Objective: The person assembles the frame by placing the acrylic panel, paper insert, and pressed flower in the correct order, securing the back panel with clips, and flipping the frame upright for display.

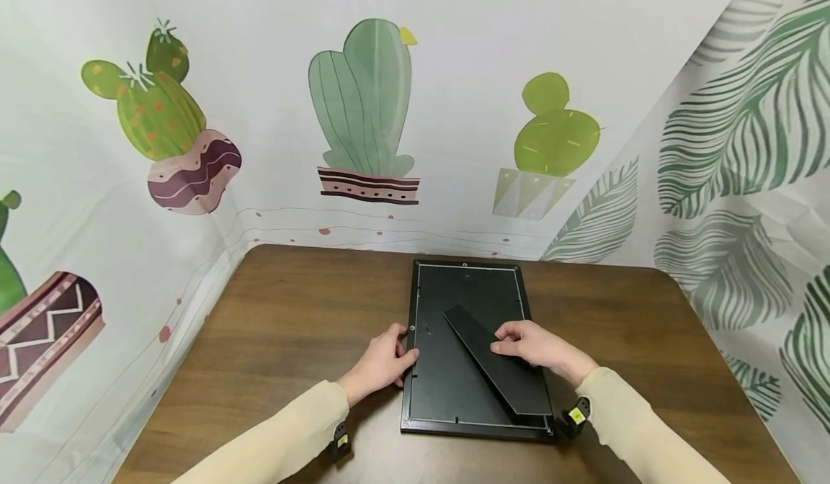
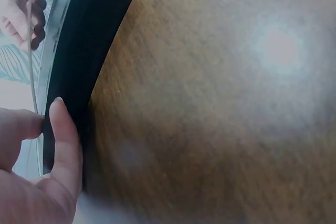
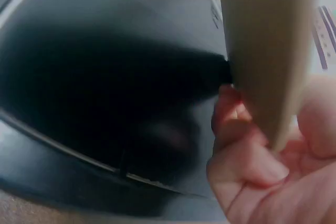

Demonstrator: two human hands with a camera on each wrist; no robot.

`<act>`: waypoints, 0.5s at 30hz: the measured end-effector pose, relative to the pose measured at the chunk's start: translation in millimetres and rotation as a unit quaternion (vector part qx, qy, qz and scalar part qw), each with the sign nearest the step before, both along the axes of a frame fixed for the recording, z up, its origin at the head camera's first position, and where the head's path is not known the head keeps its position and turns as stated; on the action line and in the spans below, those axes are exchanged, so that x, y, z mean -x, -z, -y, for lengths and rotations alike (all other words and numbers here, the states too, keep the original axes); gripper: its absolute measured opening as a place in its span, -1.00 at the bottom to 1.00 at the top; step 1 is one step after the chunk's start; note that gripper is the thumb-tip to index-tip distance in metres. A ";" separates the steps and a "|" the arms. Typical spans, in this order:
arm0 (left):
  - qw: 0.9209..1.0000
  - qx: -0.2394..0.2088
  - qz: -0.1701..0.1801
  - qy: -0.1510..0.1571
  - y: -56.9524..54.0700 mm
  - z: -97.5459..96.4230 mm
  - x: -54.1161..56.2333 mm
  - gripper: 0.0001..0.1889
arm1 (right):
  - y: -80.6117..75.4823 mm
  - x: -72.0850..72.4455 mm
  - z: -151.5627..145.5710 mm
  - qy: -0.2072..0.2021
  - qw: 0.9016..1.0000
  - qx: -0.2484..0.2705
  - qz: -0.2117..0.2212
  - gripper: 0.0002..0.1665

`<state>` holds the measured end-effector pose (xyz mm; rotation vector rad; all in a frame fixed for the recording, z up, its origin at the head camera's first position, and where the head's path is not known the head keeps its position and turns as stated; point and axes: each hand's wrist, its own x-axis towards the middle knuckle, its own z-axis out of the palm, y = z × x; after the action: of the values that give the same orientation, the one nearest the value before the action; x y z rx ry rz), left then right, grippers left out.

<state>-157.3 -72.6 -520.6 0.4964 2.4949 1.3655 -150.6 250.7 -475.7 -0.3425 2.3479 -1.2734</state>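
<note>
A black picture frame (image 1: pixel 437 379) lies on the table with its back side up. From its back board an easel stand (image 1: pixel 502 372), a long tapered black flap, stands out at a slant. My right hand (image 1: pixel 538 343) grips the stand by its right edge; in the right wrist view the fingers curl around the brownish side of the stand (image 3: pixel 268 40). With thumb and fingers, my left hand (image 1: pixel 382 361) holds the left edge of the frame. The left wrist view shows that hand (image 2: pixel 47 192) against the frame's thick dark side (image 2: pixel 86 40).
The brown wooden table (image 1: pixel 311 304) extends on both sides of the frame. Behind it hangs a white wall cloth (image 1: pixel 454 109) printed with cacti and leaves. Small metal tabs line the frame's inner edge. A black strap device (image 1: pixel 576 415) sits on each wrist.
</note>
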 end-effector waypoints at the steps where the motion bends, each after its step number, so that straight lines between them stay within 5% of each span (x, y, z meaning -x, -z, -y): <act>1: 1.000 0.001 0.000 -0.002 0.0 0.2 -0.5 -0.49 | -1.1 1.2 -1.9 -0.002 0.999 0.020 0.032 -0.77; 6: 1.000 0.003 0.004 -0.010 -1.5 0.7 -3.3 -0.44 | -3.2 3.0 -12.8 -0.016 0.990 0.076 0.118 -0.74; 15: 0.999 -0.012 0.030 -0.033 0.1 2.6 -0.7 -0.46 | 3.7 -2.3 -14.8 -0.012 0.993 0.099 0.062 -0.65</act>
<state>-156.7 -75.2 -520.7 0.3756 2.4692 1.4138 -148.2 265.6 -479.4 -0.3422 2.1136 -1.4775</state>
